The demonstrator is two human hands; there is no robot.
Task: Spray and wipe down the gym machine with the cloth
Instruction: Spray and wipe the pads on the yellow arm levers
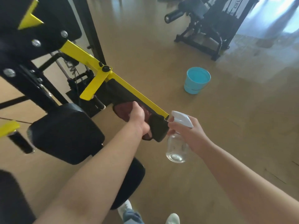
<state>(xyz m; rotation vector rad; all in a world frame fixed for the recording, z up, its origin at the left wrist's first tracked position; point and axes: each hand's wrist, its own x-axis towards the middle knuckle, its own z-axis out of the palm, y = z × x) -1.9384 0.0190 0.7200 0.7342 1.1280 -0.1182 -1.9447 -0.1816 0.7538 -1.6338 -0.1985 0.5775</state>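
1. tan gym floor (161, 38) all round. black-and-yellow gym machine (48, 38) fills the left of view. round blue plastic bucket (196, 80) stands on the floor, well apart from it to the right.
2. step in hand, my read: wiping the black padded panel (116, 92) that hangs under the machine's long yellow steel arm (84, 56).
3. dark red cloth (123, 110) lies against the panel's lower end. left hand (138, 118) grips it, fingers curled round the bunched fabric, thumb on top.
4. right hand (192, 131) holds the clear plastic spray bottle with white trigger head (177, 147), fingers wrapped round the neck. cannot tell if one sits on the trigger. bottle looks low on liquid.
5. nozzle is just beside the tip of the yellow arm, aimed toward the panel end and close to the left hand.
6. doing it well: open the cloth out flat under the palm. a bunched wad only cleans a narrow stripe.
7. wipe lengthwise, pivot end to tip, with overlapping passes. then fold the cloth over the yellow arm's edge to catch top and underside.
8. spray: pull the nozzle back a bit and mist the bare panel ahead of the cloth, or the cloth itself, not the knuckles.
9. risk: the arm looks pivoted at the black round knob (106, 68), so a hard push may swing it. use light pressure and pull the stroke toward the body.
10. big black seat cushion (64, 133) is near, below left. cannot tell if it's been wiped, so i'd do it next.
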